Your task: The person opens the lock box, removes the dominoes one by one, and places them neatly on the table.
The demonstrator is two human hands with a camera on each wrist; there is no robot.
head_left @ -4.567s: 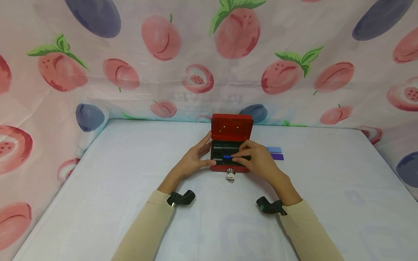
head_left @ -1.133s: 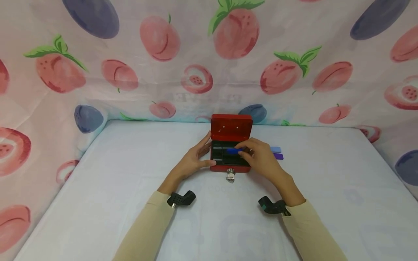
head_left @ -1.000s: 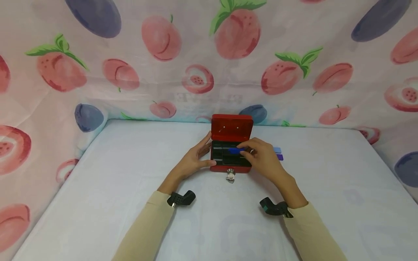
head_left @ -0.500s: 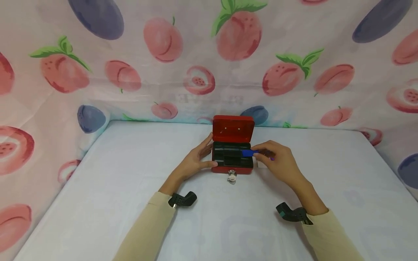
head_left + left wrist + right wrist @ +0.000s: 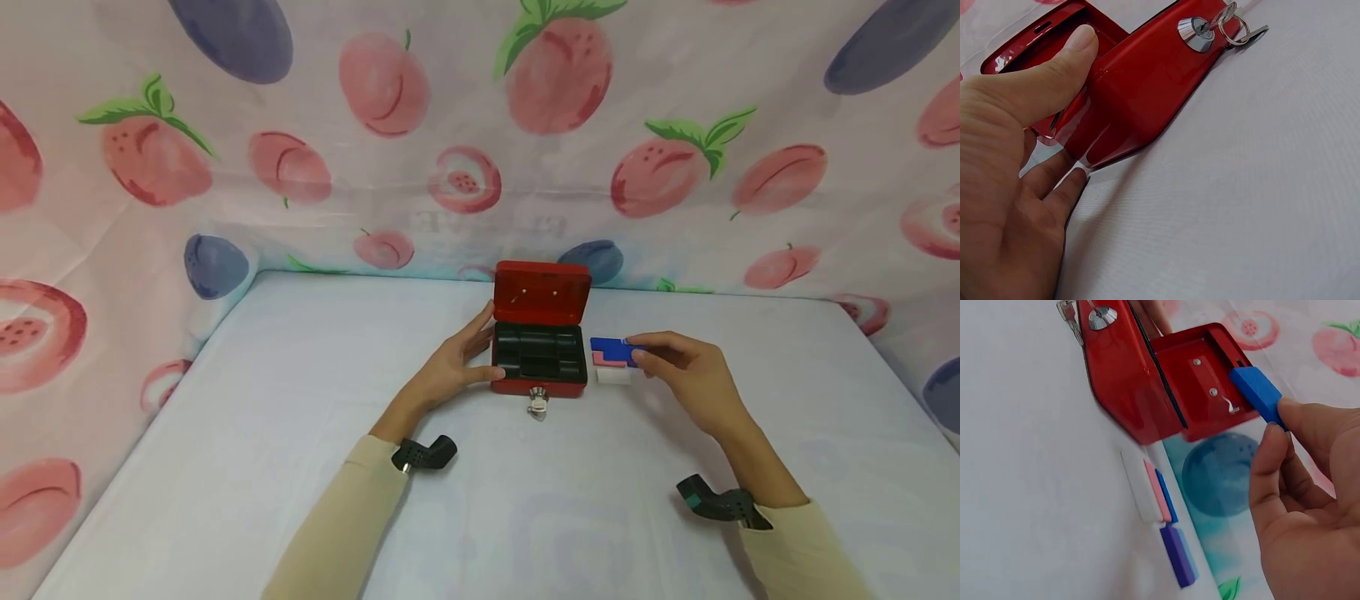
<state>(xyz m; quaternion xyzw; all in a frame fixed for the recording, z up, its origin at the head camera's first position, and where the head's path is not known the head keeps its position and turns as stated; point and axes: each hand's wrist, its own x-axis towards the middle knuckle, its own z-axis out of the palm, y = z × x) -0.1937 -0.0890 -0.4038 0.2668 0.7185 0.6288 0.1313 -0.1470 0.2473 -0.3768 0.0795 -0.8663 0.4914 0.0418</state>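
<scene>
A red metal cash box (image 5: 540,388) with a black tray inside stands with its lid (image 5: 542,293) raised. My left hand (image 5: 446,367) holds its left side. The thumb lies over the front rim in the left wrist view, with fingers against the side wall. A key ring (image 5: 1235,31) hangs from the key in the front lock (image 5: 1196,34). My right hand (image 5: 686,371) pinches a flat blue rectangular block (image 5: 1257,392) between thumb and fingertips, just right of the box. It is above a row of similar blocks on the table, partly covering them in the head view.
White (image 5: 1140,490), pink (image 5: 1157,494), dark blue (image 5: 1167,499), purple (image 5: 1177,553) and light blue (image 5: 1189,553) blocks lie on the white tabletop (image 5: 525,500) beside the box. A fruit-print cloth (image 5: 465,108) hangs behind the table.
The right hand had its fingers on the blue block in the tray. It has lifted the block out and moved it right, past the box's side. The left hand stays at the box.
</scene>
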